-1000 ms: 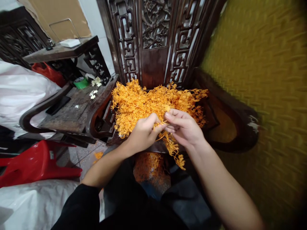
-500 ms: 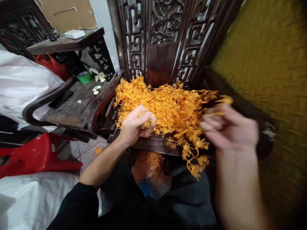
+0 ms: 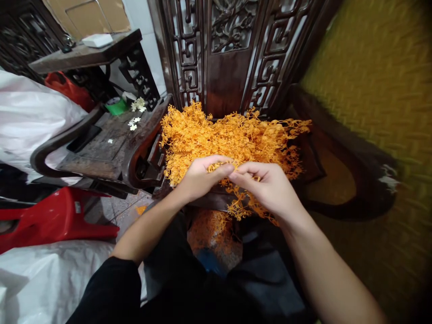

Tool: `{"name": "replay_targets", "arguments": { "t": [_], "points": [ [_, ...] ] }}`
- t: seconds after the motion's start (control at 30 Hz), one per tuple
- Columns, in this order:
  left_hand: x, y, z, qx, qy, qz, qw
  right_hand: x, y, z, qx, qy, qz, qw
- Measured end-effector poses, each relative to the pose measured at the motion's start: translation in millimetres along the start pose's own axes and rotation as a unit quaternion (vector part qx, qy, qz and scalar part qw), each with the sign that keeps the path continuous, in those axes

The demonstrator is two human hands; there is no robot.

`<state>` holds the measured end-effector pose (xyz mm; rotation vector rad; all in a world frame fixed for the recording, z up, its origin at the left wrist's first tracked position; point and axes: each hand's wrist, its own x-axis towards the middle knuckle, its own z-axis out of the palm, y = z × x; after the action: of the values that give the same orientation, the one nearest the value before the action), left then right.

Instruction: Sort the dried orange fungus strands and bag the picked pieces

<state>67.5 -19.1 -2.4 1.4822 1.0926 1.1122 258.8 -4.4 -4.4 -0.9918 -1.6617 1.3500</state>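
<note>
A big heap of orange plastic flower pieces (image 3: 216, 135), with thin stems and small branching heads, covers the seat of a dark carved wooden chair (image 3: 216, 201). In front of the heap my left hand (image 3: 202, 177) is closed around a few of these orange pieces, which show between thumb and forefinger. My right hand (image 3: 266, 182) meets it, thumb and forefinger pinched at the left fingertips, where an orange bit shows. Its other fingers are curled. Below my right hand a loose orange cluster (image 3: 239, 207) hangs over the seat's front edge.
At left, a second wooden chair (image 3: 97, 157) bears green tape (image 3: 115, 106) and cream flower pieces (image 3: 134, 123). Nearby are a red plastic stool (image 3: 64, 216), white sacks (image 3: 50, 274) and a side table (image 3: 87, 56). A yellow woven surface (image 3: 378, 90) rises at right.
My right hand has moved left from the heap's right side to meet my left hand. The left hand has shifted slightly right. The cluster hanging over the front edge has swung back lower left.
</note>
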Motion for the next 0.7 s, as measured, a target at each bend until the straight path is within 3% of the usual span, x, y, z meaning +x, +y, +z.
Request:
{"name": "replay_targets", "arguments": {
  "t": [0.1,0.2,0.27,0.4,0.43,0.5,0.63,0.7],
  "points": [
    [-2.5,-5.0,9.7,0.059,0.062,0.071,0.994,2.3,-4.5,7.2,-0.004,-0.013,0.006,1.0],
    [1.5,-10.9,13.3,0.007,0.163,0.08,0.983,3.8,-12.1,12.4,0.002,-0.009,0.007,1.0],
    [10.3,-12.9,3.3,-0.077,0.226,0.094,0.967,3.2,-14.8,13.1,0.012,-0.023,0.017,1.0],
    [31.9,-12.9,-34.8,-0.211,0.35,0.15,0.9,1.9,-9.6,5.3,0.091,-0.042,0.053,0.994],
    [34.8,-13.0,-39.9,-0.212,0.358,0.14,0.899,2.6,-7.8,1.0,0.137,-0.032,0.047,0.989],
    [35.4,-13.2,-38.3,-0.205,0.313,0.087,0.923,5.1,-5.9,-9.8,0.237,-0.007,0.014,0.971],
    [25.2,-10.6,-8.5,-0.182,0.206,0.038,0.961,8.4,-7.0,-36.2,0.353,0.019,-0.067,0.933],
    [21.9,-9.3,0.9,-0.173,0.179,0.023,0.968,8.6,-6.6,-50.1,0.412,-0.004,-0.125,0.902]
  ]
}}
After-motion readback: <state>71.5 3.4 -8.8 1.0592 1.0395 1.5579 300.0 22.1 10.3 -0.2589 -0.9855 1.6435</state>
